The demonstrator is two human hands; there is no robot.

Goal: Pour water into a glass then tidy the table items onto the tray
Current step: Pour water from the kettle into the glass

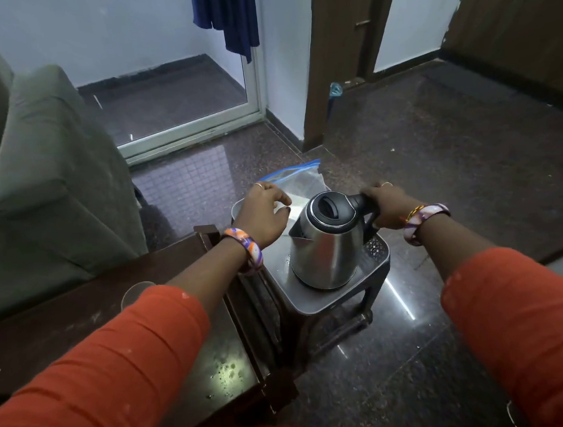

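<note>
Now | steel kettle [324,243] upright on tray [371,274] | right hand [387,204] grips handle | left hand [264,214] seemingly loose

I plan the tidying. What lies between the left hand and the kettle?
In the head view, only a clear zip bag and bare tray lie between the left hand and the kettle.

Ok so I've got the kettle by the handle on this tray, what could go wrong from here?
The tray juts past the wooden table edge; leaning on it might tip it.
The kettle spout points toward your left hand, so tilting now could splash it.
The zip bag lies right behind the kettle; heat or spilled water could reach it.
The right hand grip looks firm.
</note>
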